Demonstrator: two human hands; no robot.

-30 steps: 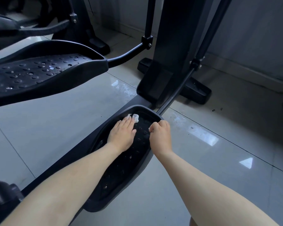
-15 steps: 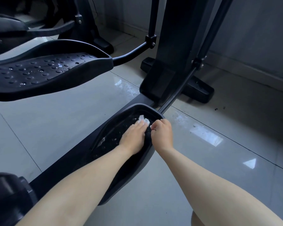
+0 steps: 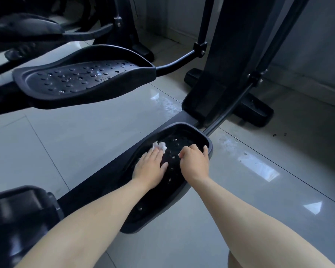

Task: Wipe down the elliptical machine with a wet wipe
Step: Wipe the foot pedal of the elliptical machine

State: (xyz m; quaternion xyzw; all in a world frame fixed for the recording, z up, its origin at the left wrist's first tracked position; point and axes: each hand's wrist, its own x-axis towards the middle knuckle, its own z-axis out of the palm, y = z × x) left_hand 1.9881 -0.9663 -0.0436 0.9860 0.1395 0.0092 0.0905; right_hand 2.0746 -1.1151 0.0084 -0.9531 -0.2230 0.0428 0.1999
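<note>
The elliptical's lower black foot pedal lies in front of me, its studded surface wet. My left hand lies flat on the pedal with straight fingers, pressing a crumpled white wet wipe that pokes out past the fingertips. My right hand sits at the pedal's right side, its fingers curled over the rim. The second pedal hangs higher at the left, with droplets on its studs.
The machine's black upright column and base foot stand just beyond the lower pedal. A crank rod slants down to the pedal's front. A black housing fills the lower left. Glossy grey floor tiles surround the machine.
My left hand has slid the wipe across the lower pedal, forward and then back toward its left side. My right hand has stayed on the rim. The view has shifted slightly.
</note>
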